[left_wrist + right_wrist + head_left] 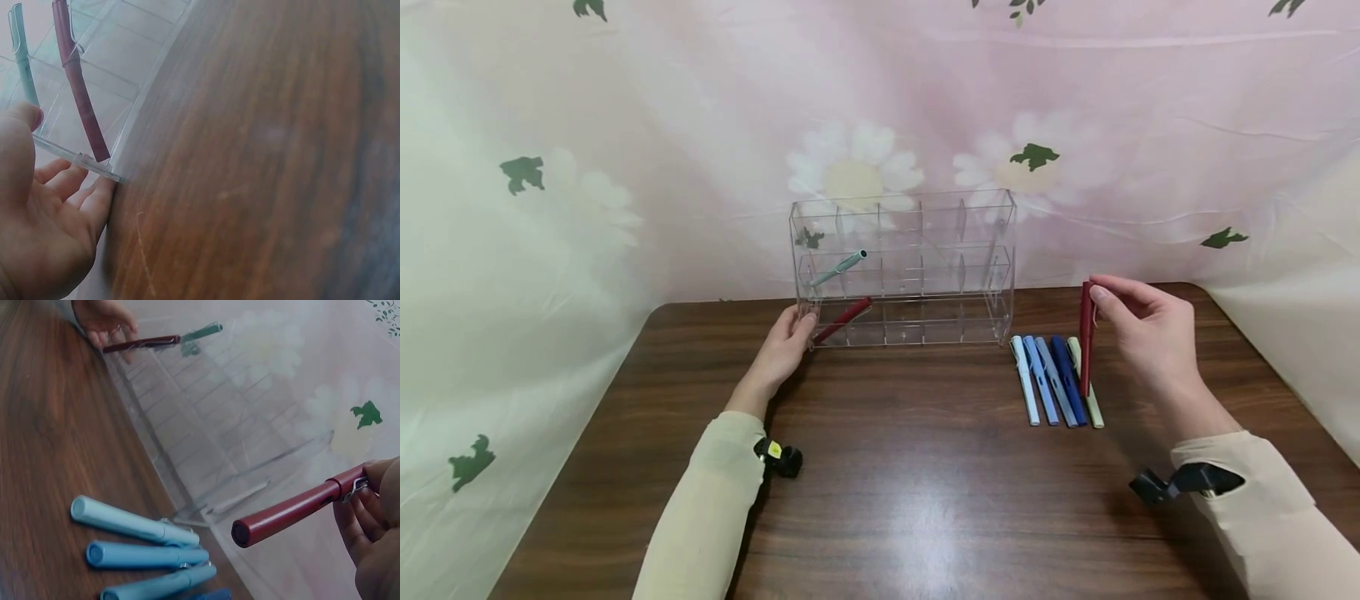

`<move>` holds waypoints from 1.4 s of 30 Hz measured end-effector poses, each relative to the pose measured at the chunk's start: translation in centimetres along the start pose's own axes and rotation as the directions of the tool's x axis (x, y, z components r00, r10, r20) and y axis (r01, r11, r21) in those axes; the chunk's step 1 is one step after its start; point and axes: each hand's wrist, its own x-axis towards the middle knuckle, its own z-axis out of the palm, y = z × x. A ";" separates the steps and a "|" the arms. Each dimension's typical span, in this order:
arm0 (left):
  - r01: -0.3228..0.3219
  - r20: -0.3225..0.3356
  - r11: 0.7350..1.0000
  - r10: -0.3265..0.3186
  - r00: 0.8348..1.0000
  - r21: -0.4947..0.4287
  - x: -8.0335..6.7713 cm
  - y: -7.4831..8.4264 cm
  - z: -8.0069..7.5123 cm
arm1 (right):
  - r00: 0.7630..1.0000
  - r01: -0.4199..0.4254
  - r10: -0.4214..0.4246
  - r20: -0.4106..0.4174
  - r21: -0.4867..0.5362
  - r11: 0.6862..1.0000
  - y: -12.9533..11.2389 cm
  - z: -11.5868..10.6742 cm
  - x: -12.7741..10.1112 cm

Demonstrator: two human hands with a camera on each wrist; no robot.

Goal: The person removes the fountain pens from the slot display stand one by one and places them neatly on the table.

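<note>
Brown table point(880, 467): your right hand point(1156, 337) pinched red pen point(1086, 350) by cap; left hand point(784, 343) gripped clear rack point(902, 333), steadiness seemingly key.

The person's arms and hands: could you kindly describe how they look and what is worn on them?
The left sleeve and right sleeve are plain, long and cream-coloured. The left camera and right camera, worn near the cuffs, are black; the left one bears a small yellow mark. The left hand and right hand are bare, without gloves.
</note>
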 end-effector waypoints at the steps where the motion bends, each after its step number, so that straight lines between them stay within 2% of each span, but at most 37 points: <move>1: 0.001 -0.002 1.000 -0.001 1.000 0.002 0.0 0.1 0.0 | 1.000 -0.007 0.007 0.008 -0.008 1.000 0.2 -0.1 0.0; 12: 0.012 0.009 1.000 -0.012 1.000 0.004 0.0 0.0 0.0 | 0.990 -0.118 0.124 0.071 -0.082 0.990 2.3 -1.5 -0.2; 16: 0.019 0.003 1.000 -0.019 1.000 0.008 -0.1 -0.1 0.0 | 0.984 -0.133 0.145 0.102 -0.123 0.984 3.3 -1.9 -0.2; 25: 0.012 -0.003 1.000 -0.012 1.000 0.013 -0.1 0.1 0.0 | 0.978 -0.063 0.110 0.177 -0.256 0.965 5.5 -2.9 0.1; 33: 0.017 -0.014 1.000 -0.017 1.000 0.020 0.0 0.0 0.0 | 0.976 -0.034 0.098 0.194 -0.307 0.951 7.2 -2.9 0.7; 38: 0.016 -0.016 1.000 -0.015 1.000 0.023 0.0 0.1 0.1 | 0.963 -0.113 0.173 0.206 -0.274 0.955 8.1 -2.3 1.1; 42: 0.018 -0.008 1.000 -0.018 1.000 0.017 0.0 0.1 0.1 | 0.952 -0.167 0.231 0.203 -0.290 0.942 8.6 -1.7 1.2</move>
